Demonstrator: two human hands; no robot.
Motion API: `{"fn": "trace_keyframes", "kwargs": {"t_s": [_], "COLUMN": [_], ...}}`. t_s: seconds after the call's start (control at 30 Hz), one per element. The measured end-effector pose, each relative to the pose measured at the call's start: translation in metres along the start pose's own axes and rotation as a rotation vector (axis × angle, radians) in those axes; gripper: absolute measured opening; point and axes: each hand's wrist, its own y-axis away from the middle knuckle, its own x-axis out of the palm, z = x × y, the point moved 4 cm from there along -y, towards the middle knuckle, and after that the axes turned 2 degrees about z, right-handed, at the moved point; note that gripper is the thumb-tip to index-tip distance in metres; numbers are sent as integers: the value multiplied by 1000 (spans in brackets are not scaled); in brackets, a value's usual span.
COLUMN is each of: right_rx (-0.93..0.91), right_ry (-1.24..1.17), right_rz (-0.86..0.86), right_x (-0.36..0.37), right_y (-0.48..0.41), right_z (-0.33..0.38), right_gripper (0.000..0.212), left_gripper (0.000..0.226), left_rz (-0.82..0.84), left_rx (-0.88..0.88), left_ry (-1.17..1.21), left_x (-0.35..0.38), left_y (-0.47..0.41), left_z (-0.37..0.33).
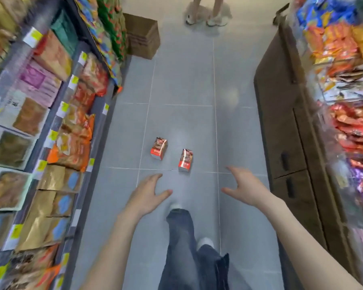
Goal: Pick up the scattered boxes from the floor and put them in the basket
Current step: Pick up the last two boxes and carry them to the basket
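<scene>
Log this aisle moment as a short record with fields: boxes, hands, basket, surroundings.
boxes: left red box and right red box, apart on the tiled floor
hands: left hand and right hand, fingers spread, holding nothing, touching neither box
basket: not in view
surroundings: snack shelves at left, cardboard carton farther up the aisle

Print on the boxes (pixel 159 151) is unreadably small. The top edge crops a bystander (pixel 217 6); shelf packets (pixel 76 139) are blurred.

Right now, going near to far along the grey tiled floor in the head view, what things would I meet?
The nearer red printed box, farther red printed box, brown cardboard carton, another person's feet.
</scene>
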Motion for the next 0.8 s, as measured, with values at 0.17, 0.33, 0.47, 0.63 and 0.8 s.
{"fn": "trace_keyframes", "kwargs": {"t_s": [0.17,0.33,0.47,0.63,0.8], "right_rx": [5,1,-21,-129,-169], "right_ry": [34,88,146,395,464], "right_rz": [116,207,276,315,318], "right_x": [-4,8,36,98,171], "right_y": [-105,-203,-282,-396,-510], "right_z": [7,-2,-27,-78,-144], "right_gripper": [82,84,84,81,85], "left_gripper": [67,68,67,65,68], "left_rz": [120,239,269,309,225], "left_rx": [15,8,5,-21,-91], "left_ry": [-79,-177,-206,-252,-294], "left_x": [-7,6,37,111,198], "left_y": [-103,-194,-269,-383,-501], "left_z": [12,35,55,85,114]}}
